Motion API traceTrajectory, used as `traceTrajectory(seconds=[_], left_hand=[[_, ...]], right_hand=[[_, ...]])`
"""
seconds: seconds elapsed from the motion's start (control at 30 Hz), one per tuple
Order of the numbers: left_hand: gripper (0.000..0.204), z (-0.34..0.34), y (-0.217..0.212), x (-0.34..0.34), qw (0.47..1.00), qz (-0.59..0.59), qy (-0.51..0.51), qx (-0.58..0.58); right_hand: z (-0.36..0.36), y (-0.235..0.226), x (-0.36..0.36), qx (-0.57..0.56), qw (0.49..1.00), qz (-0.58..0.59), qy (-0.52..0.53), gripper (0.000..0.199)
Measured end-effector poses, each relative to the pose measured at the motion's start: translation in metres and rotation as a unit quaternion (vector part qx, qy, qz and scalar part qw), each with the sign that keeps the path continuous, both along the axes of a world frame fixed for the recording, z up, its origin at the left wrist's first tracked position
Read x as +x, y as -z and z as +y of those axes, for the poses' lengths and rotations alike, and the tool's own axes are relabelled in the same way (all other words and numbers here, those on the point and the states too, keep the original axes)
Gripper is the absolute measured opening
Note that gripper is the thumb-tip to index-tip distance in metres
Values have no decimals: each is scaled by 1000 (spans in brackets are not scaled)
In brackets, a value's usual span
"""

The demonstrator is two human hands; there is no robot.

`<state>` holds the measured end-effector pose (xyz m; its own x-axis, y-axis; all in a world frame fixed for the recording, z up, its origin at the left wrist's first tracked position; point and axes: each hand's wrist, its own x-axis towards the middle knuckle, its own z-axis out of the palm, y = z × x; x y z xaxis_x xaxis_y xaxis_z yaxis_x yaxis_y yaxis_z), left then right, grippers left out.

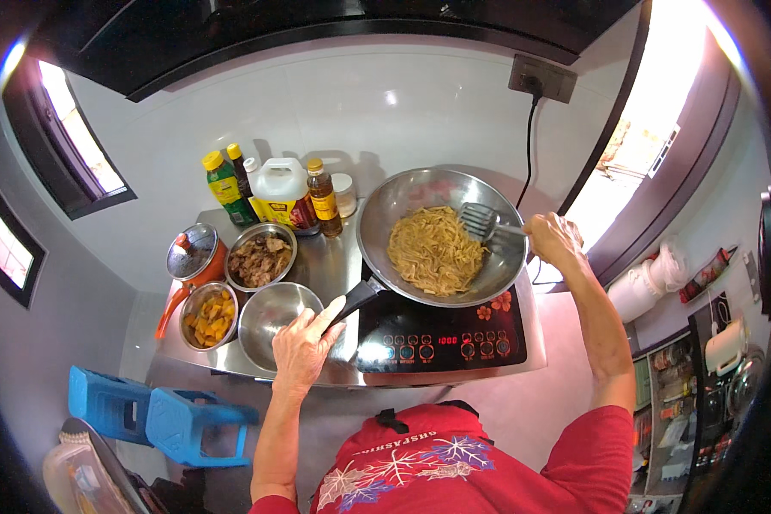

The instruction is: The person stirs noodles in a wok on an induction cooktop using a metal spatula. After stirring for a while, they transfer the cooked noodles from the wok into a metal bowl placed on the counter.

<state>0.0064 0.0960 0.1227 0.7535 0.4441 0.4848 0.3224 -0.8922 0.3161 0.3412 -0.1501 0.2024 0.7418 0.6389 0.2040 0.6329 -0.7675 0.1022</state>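
A steel wok (497,270) stands on the black induction cooker (441,347) with a heap of cooked noodle-like strips (433,253) inside. My left hand (302,347) is closed round the end of the wok's black handle (360,300), over the edge of an empty steel bowl (270,310). In my right hand (557,240) is the handle of a slotted metal spatula (480,220). Its slotted head touches the upper right side of the heap.
Left of the wok are a steel bowl of browned meat pieces (263,259), a bowl of yellow-orange chunks (210,317) and a lidded orange saucepan (199,257). Several bottles (324,197) line the wall. A power cord (528,146) hangs behind the wok. Blue stools (197,424) stand lower left.
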Motion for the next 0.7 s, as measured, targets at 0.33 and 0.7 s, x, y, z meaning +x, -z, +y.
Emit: traceTrajectory(seconds=[0.33, 0.7], left_hand=[[44, 2, 0, -1, 1000, 9, -7, -14], [44, 4, -2, 2, 1000, 3, 7, -5]], right_hand=[[-10, -19, -27, 8, 1000, -3, -25, 20], [28, 30, 58, 37, 994, 61, -81, 29]])
